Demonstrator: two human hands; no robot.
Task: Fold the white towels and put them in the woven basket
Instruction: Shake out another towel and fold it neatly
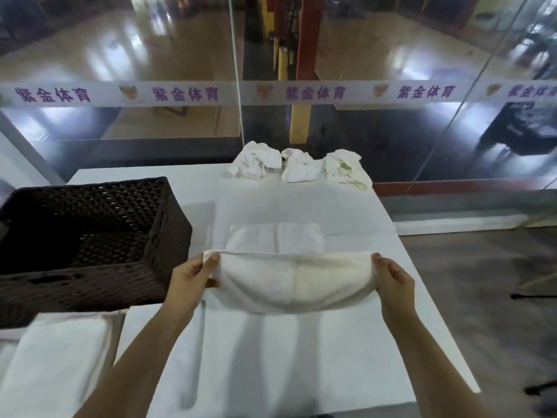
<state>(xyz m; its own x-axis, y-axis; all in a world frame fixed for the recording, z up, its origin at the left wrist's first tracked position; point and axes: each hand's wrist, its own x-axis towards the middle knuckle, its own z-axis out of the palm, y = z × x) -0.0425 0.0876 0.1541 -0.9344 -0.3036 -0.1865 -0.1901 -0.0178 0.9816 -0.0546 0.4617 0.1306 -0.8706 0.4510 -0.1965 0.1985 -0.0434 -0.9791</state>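
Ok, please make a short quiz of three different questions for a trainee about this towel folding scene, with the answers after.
1. True or false: the woven basket already holds folded towels.
2. How many crumpled towels lie at the far edge of the table?
3. Which hand holds the towel being folded: A left hand only, B right hand only, C both?

Key: 1 false, none are visible inside; 2 three; 3 C.

Two bare forearms, no sleeves, unadorned fingers (211, 260)
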